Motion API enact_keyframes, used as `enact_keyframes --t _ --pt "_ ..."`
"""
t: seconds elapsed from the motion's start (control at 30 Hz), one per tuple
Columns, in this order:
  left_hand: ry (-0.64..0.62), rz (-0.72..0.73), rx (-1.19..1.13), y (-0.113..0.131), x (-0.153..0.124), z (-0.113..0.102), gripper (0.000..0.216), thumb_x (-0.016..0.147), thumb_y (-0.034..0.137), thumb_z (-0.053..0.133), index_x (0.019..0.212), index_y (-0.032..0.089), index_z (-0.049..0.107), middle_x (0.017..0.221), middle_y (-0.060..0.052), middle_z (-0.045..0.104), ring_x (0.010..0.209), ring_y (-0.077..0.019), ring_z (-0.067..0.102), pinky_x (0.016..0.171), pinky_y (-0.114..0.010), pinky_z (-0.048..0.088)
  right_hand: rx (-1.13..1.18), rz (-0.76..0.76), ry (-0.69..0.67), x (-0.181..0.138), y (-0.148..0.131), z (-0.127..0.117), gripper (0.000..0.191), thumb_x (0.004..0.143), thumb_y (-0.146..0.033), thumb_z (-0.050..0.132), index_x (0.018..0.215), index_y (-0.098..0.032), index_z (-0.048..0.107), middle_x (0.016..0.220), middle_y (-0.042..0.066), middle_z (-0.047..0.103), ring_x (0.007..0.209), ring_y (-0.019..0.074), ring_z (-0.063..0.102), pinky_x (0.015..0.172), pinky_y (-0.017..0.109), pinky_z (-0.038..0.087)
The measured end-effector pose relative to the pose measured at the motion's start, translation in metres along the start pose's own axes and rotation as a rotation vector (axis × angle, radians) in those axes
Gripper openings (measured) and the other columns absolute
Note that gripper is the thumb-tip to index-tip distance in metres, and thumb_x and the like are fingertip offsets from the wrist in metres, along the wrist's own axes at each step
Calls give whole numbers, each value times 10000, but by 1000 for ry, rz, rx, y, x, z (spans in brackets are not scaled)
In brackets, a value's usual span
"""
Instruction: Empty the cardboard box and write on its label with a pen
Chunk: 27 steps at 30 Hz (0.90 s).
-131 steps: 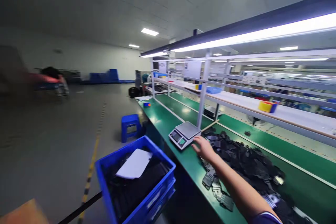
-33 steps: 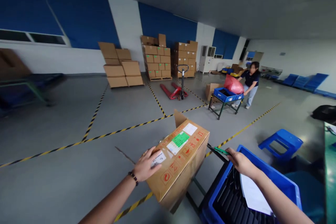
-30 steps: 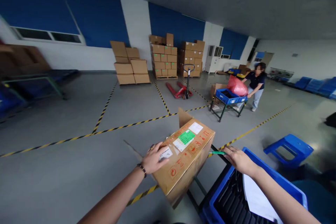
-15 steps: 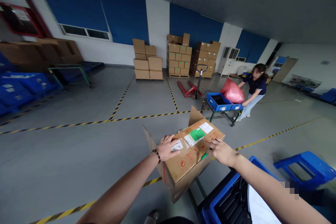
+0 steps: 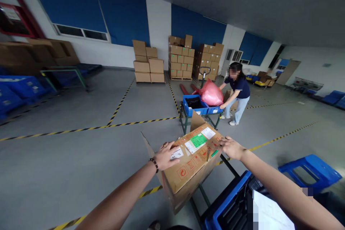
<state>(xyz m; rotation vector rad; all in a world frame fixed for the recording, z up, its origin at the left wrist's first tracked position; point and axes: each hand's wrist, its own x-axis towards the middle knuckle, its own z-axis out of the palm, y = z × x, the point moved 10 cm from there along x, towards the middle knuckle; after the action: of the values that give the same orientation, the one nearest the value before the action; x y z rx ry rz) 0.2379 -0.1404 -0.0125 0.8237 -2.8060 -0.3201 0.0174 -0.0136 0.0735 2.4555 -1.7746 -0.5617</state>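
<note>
A brown cardboard box [image 5: 188, 167] with a green label and red marks stands in front of me on a dark cart frame, one flap raised at its far end. My left hand [image 5: 168, 155], a bead bracelet on its wrist, lies flat on the box top by a white sticker. At the box's right top edge, my right hand [image 5: 230, 147] is closed around a thin green tool [image 5: 215, 153] whose tip lies against the cardboard.
A blue crate [image 5: 225, 206] of dark parts with a white sheet [image 5: 271, 212] sits at lower right, a blue stool [image 5: 309, 170] beyond it. Ahead, a person [image 5: 237, 91] pushes a cart [image 5: 198, 109] carrying a red bag [image 5: 211, 93]. Stacked cartons [image 5: 176, 59] line the back wall.
My right hand has left the blue crate's rim and come onto the box with the green tool. The person has pushed the cart leftward and closer. My left hand stays on the box.
</note>
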Motion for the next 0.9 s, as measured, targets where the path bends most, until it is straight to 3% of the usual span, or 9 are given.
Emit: enact_keyframes --t 0.13,0.23,0.33,0.43,0.57,0.9 --pt "-19 -8 -7 -2 -1 5 638 789 569 507 1363 292 466 1433 -99 314 1282 -298 332 1110 -445 271 -113 76 -32 -11 39 6 368 898 -122 359 1124 -214 634 1034 111 580 1046 242 465 847 397 264" --pt "-37 -25 -15 -5 -1 10 626 799 553 499 1366 290 460 1448 -99 293 1299 -297 320 1117 -453 263 -173 77 26 -20 50 2 376 904 -124 329 1100 -196 641 992 114 571 979 239 453 822 400 255" --pt "-61 -43 -12 -8 -2 15 640 810 556 483 1389 286 432 1465 -107 265 1322 -311 298 1123 -464 250 -152 68 102 -24 39 -9 367 909 -148 343 1122 -201 637 982 105 564 962 236 433 825 397 248" --pt "-63 -54 -17 -9 -1 15 651 805 569 487 1392 294 427 1473 -108 258 1326 -316 303 1127 -457 245 -43 -2 162 -22 7 -20 358 902 -176 396 1185 -246 603 996 85 563 1000 229 422 850 385 240" --pt "-72 -57 -14 -8 0 13 672 799 580 483 1401 289 421 1472 -121 268 1324 -326 304 1128 -468 243 14 -101 149 -10 -30 -16 360 897 -220 433 1223 -281 572 954 73 559 998 231 428 846 385 244" --pt "-50 -43 -5 -8 -1 13 664 804 572 484 1396 276 432 1466 -119 286 1316 -316 319 1123 -461 264 40 -67 127 -3 -25 -10 345 916 -231 423 1218 -283 581 1007 75 573 1025 226 454 817 383 257"
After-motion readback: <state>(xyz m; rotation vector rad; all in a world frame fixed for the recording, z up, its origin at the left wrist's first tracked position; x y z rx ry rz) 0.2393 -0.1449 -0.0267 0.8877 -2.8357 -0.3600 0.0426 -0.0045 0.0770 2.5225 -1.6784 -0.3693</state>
